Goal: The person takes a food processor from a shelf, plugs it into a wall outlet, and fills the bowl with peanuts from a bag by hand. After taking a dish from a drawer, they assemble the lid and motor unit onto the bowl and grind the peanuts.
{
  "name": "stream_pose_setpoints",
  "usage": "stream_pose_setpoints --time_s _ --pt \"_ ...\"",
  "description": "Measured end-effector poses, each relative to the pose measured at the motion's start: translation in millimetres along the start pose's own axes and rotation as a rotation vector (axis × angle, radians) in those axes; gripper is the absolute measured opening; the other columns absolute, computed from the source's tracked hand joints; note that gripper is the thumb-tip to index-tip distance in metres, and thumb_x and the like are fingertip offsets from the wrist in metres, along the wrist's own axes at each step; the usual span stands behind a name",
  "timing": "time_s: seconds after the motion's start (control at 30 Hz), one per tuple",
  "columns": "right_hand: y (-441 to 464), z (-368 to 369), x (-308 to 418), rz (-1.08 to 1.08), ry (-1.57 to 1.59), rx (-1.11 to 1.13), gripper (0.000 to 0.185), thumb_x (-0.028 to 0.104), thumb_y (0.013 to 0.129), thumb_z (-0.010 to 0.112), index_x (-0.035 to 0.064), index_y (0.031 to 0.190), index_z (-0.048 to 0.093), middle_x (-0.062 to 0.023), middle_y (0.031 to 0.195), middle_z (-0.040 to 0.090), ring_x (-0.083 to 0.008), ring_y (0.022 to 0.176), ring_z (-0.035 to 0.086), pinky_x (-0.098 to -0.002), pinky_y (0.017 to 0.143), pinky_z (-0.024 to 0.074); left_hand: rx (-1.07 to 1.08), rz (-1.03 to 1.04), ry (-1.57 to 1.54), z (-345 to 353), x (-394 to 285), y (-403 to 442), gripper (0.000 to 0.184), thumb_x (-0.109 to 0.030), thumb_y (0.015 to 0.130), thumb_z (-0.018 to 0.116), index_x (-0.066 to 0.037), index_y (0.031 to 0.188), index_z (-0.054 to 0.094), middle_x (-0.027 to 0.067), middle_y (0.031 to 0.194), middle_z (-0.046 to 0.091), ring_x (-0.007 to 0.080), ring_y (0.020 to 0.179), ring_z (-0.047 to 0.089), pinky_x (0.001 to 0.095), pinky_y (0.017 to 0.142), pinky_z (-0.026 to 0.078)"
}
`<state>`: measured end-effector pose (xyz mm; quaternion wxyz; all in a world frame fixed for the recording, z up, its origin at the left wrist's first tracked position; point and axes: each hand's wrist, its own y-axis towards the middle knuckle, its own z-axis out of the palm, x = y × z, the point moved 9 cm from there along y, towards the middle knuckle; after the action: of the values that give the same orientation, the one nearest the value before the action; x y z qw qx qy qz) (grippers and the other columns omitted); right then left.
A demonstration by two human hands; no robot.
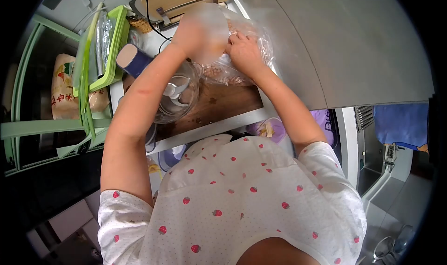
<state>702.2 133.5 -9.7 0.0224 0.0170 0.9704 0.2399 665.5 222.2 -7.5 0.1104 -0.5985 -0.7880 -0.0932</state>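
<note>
My right hand (244,53) has its fingers bent and pressed on a clear plastic bag (265,44) with small reddish-brown pieces inside. Beside it, my left hand (188,37) reaches to the same bag, but a blur hides its fingers. Below my left forearm stands a clear round bowl (190,104) with a white blade piece (175,91) inside. Part of the bag lies over the dark brown wooden board (228,104), which has wet spots on it.
A dark blue cylinder (135,62) with a pale top stands left of the bowl. Further left are a green basket (122,32), long green stalks (84,88) and a printed sack (63,81). A black cable (148,13) hangs behind. A purple container (274,130) sits near the counter's front.
</note>
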Motion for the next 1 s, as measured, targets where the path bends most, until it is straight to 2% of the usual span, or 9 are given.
stream_pose_setpoints --time_s 0.1,0.33,0.43,0.5,0.57,0.63,0.73,0.8,1.0 --pt "0 0 -10 0.023 -0.041 0.037 0.011 0.012 0.07 0.054 0.013 0.068 0.065 -0.0047 0.081 0.058 -0.0208 0.089 0.052 -0.0366 0.072 0.0402 0.056 -0.038 0.064 7 9 7 0.022 -0.036 0.07 0.063 -0.019 0.083 0.069 0.0039 0.11 0.051 0.0233 0.112 0.039 0.0539 0.098 0.022" --pt "12 14 -54 0.255 -0.175 0.2 0.013 0.01 0.068 0.054 0.0132 0.072 0.066 -0.0058 0.09 0.058 -0.021 0.093 0.052 -0.0382 0.074 0.0397 -0.134 -0.154 0.178 -5 29 20 0.014 -0.029 0.071 0.062 -0.021 0.08 0.069 0.0048 0.116 0.049 0.025 0.118 0.035 0.0555 0.097 0.023" --pt "5 14 -52 0.223 -0.09 0.149 0.012 0.01 0.068 0.056 0.0136 0.073 0.066 -0.0048 0.088 0.058 -0.0216 0.091 0.052 -0.0372 0.074 0.0404 0.004 -0.08 0.0 1 28 9 0.012 -0.021 0.072 0.062 -0.019 0.081 0.068 0.0039 0.116 0.05 0.024 0.115 0.038 0.0523 0.097 0.025" --pt "-2 10 -45 0.196 -0.008 0.101 0.012 0.01 0.068 0.057 0.014 0.075 0.065 -0.0035 0.086 0.058 -0.0221 0.089 0.052 -0.0362 0.075 0.0409 -0.31 0.106 -0.255 -29 20 -6 0.016 -0.017 0.069 0.059 -0.014 0.082 0.066 0.0053 0.106 0.054 0.0238 0.109 0.043 0.0502 0.093 0.028" --pt "0 -16 -24 0.054 0.071 -0.08 0.016 0.007 0.069 0.053 0.0129 0.077 0.066 -0.0066 0.087 0.058 -0.0227 0.09 0.052 -0.0351 0.076 0.0414 -0.384 0.151 -0.251 -56 10 -14 0.016 -0.013 0.069 0.059 -0.013 0.084 0.065 0.0056 0.102 0.056 0.0252 0.104 0.046 0.0465 0.089 0.033" --pt "5 -21 -10 -0.004 0.129 -0.038 0.017 0.007 0.07 0.052 0.0126 0.078 0.066 -0.0068 0.086 0.058 -0.0236 0.088 0.053 -0.0353 0.074 0.0429 -0.458 0.197 -0.243 -66 -3 -14 0.017 -0.008 0.069 0.059 -0.012 0.085 0.063 0.006 0.098 0.057 0.0267 0.098 0.049 0.0428 0.085 0.037" --pt "4 -7 7 -0.066 0.283 0.066 0.016 0.006 0.072 0.051 0.0112 0.081 0.063 -0.0074 0.085 0.058 -0.0253 0.084 0.056 -0.0365 0.071 0.0455 -0.013 0.256 -0.507 -14 -29 -2 0.01 -0.008 0.068 0.057 -0.005 0.077 0.056 0.0155 0.075 0.058 0.0341 0.073 0.055 0.0406 0.066 0.044" --pt "-2 15 6 -0.031 0.29 0.28 0.014 0.006 0.074 0.05 0.0079 0.084 0.059 -0.01 0.086 0.058 -0.0288 0.082 0.059 -0.0391 0.069 0.0472 0.031 0.203 -0.481 6 -26 0 0.01 -0.009 0.069 0.056 -0.004 0.077 0.055 0.0157 0.075 0.058 0.0346 0.073 0.055 0.042 0.065 0.044" --pt "-14 8 -13 0.035 0.328 0.221 0.02 0.008 0.073 0.051 0.0103 0.09 0.06 -0.0105 0.085 0.057 -0.0287 0.084 0.057 -0.0382 0.07 0.0458 0.212 0.102 -0.406 18 -18 -3 0.011 -0.011 0.072 0.054 -0.006 0.082 0.055 0.0151 0.077 0.059 0.0339 0.073 0.056 0.0434 0.065 0.044"
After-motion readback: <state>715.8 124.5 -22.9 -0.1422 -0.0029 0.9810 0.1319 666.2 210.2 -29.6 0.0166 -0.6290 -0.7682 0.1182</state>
